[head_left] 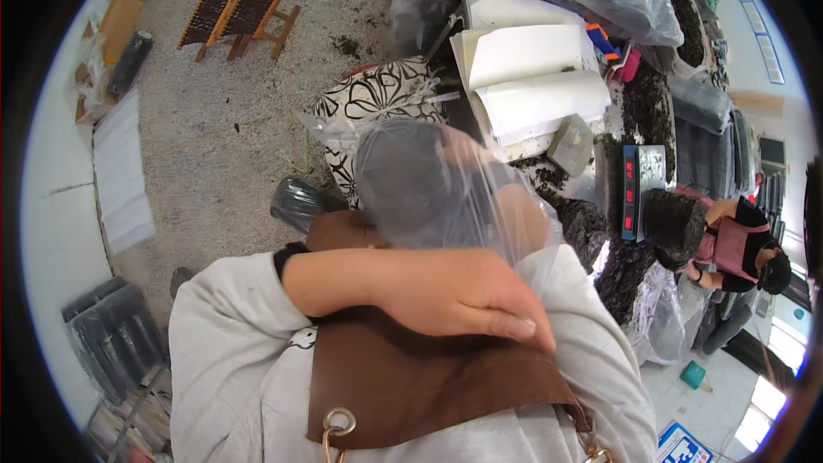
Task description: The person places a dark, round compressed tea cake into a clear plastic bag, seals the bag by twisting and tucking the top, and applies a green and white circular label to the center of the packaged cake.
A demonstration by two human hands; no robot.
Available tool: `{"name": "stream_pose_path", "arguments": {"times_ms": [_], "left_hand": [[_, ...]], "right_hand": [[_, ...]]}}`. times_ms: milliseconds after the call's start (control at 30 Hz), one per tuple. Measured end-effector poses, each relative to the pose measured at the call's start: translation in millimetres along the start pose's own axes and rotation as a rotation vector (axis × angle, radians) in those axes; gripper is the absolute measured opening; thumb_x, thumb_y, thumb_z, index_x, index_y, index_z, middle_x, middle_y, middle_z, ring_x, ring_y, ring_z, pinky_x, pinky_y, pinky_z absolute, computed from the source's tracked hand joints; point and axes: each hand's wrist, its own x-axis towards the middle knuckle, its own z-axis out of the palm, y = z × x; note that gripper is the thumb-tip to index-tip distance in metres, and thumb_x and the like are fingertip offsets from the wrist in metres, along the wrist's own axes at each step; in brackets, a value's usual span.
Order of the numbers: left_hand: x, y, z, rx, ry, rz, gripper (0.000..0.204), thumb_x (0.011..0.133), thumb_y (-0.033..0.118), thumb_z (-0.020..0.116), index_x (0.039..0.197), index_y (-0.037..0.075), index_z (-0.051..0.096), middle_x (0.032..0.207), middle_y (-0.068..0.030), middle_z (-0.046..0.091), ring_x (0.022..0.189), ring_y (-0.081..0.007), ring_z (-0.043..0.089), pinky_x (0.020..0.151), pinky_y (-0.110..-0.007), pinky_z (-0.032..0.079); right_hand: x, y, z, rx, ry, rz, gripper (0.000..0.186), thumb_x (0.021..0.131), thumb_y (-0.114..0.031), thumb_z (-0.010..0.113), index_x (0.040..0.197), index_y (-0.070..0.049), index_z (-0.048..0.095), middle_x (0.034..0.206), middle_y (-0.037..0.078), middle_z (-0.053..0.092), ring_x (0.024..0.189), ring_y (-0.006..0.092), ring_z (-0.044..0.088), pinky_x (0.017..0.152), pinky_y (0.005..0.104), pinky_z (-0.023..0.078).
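A clear plastic bag (480, 210) with a dark, rounded bundle (399, 176) inside is held up before my chest. My right hand (467, 150) shows through the film, its fingers curled over the bundle's far right side; the wrist lies beneath the plastic. My left hand (454, 296) crosses in front of a brown apron (411, 377), below the bag. Its fingers stretch to the right with the thumb alongside, and I see nothing in them. Whether it touches the bag's lower edge is unclear.
White paper sheets (540, 56), a grey stone-like block (570, 146) and a digital scale (630, 193) lie on the bench at right. A co-worker (737, 244) holds a dark clump (673, 223) by the scale. A patterned cushion (377, 99) and a folding stool (236, 17) are at left.
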Motion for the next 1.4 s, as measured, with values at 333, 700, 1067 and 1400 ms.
{"name": "stream_pose_path", "arguments": {"times_ms": [333,700,1067,1400], "left_hand": [[-53.1,1.2,-47.4,0.123,0.865,-0.389,0.038,0.094,0.033,0.044,0.101,0.000,0.063,0.048,0.0076,0.038,0.040,-0.0004,0.033,0.038,-0.015,0.026],[6.5,8.3,-55.9,0.634,0.149,-0.480,0.020,0.079,0.012,0.061,0.095,0.000,0.065,0.069,-0.0088,0.062,0.057,-0.0147,0.055,0.052,-0.027,0.042],[23.2,-54.1,-114.8,-0.766,0.695,0.046,0.046,0.097,0.029,0.029,0.138,0.008,0.026,0.045,0.0038,0.025,0.033,-0.0048,0.025,0.032,-0.020,0.025],[60.6,-60.8,-100.5,-0.741,0.680,-0.097,0.047,0.098,0.027,0.024,0.140,0.008,0.015,0.044,0.0021,0.030,0.030,-0.0048,0.024,0.029,-0.020,0.024]], "right_hand": [[-32.6,0.1,-6.5,-0.244,-0.034,-0.041,0.032,0.074,-0.012,0.057,0.105,-0.003,0.060,0.102,0.014,0.062,0.095,0.0299,0.059,0.082,0.0355,0.047],[-41.0,-18.9,27.6,-0.369,-0.138,-0.043,0.028,0.074,-0.013,0.057,0.100,-0.003,0.062,0.099,0.014,0.064,0.093,0.0294,0.060,0.080,0.0362,0.047],[-103.5,-55.3,-44.9,-0.167,-0.019,-0.122,0.020,0.076,-0.014,0.052,0.083,-0.003,0.067,0.087,0.013,0.066,0.083,0.0292,0.063,0.071,0.0379,0.050],[-492.8,168.8,-8.8,0.113,0.986,0.788,0.084,0.064,-0.025,0.076,0.130,0.004,0.033,0.128,0.022,0.041,0.121,0.0312,0.040,0.101,0.0341,0.031]]}}
